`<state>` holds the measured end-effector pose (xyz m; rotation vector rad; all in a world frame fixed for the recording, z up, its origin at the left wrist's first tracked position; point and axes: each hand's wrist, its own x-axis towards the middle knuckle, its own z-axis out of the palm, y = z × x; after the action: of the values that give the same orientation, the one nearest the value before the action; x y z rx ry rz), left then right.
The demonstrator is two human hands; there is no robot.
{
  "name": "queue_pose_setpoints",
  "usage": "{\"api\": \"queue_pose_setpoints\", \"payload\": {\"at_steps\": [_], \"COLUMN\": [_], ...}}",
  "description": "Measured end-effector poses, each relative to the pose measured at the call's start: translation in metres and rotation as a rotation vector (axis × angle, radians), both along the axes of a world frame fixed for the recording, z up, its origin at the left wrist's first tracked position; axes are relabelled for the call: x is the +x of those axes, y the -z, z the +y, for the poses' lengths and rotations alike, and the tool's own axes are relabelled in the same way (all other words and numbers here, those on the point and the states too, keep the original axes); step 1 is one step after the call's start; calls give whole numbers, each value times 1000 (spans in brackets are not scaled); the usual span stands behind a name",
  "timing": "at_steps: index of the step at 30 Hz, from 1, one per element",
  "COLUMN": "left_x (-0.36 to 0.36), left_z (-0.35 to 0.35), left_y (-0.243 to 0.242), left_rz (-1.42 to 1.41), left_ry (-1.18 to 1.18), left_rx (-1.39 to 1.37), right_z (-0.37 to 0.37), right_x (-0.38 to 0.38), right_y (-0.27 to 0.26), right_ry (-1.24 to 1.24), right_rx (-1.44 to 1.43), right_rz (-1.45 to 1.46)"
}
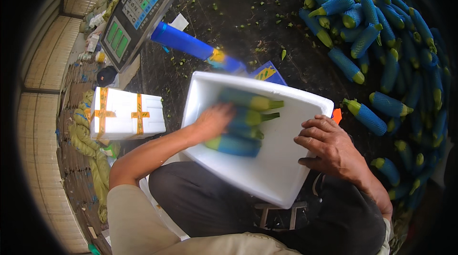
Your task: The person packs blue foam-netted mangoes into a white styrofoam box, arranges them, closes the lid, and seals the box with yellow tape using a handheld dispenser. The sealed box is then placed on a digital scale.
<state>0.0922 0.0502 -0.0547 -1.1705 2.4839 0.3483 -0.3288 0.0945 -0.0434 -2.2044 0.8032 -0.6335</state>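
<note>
A white polystyrene foam box (286, 172) stands tilted between my knees. Inside it lie several zucchini (243, 119) in blue foam net sleeves, blurred by motion, bunched towards the left and middle. My left hand (216, 119) is inside the box at the left ends of the zucchini. It touches or nearly touches them, but blur hides what its fingers hold. With its fingers bent over the right rim, my right hand (329, 144) grips the box.
A large pile of net-sleeved zucchini (368, 37) covers the floor at right. Beyond the box rises a scale's blue post (186, 42) with its display head (136, 15). A taped white foam box (127, 113) stands at left. Leaf scraps litter the dark floor covering (243, 8).
</note>
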Motion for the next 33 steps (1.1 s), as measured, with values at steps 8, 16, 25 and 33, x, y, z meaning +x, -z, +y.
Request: {"api": "queue_pose_setpoints", "payload": {"at_steps": [8,16,25,33], "left_x": [0,-70,-101,-59], "left_z": [-4,1,24,1], "left_y": [50,72,67,85], "left_rz": [124,375,258,168], "left_ry": [-108,-49,-134,-1101], "left_rx": [126,-6,-196,-303], "right_z": [-40,-111,-87,-65], "right_x": [10,-25,-26,-26], "right_y": [34,24,22,26], "right_ry": [191,385,407,459], "right_rx": [-294,-193,-149,-152], "right_rz": [-56,-27,-33,-83]}}
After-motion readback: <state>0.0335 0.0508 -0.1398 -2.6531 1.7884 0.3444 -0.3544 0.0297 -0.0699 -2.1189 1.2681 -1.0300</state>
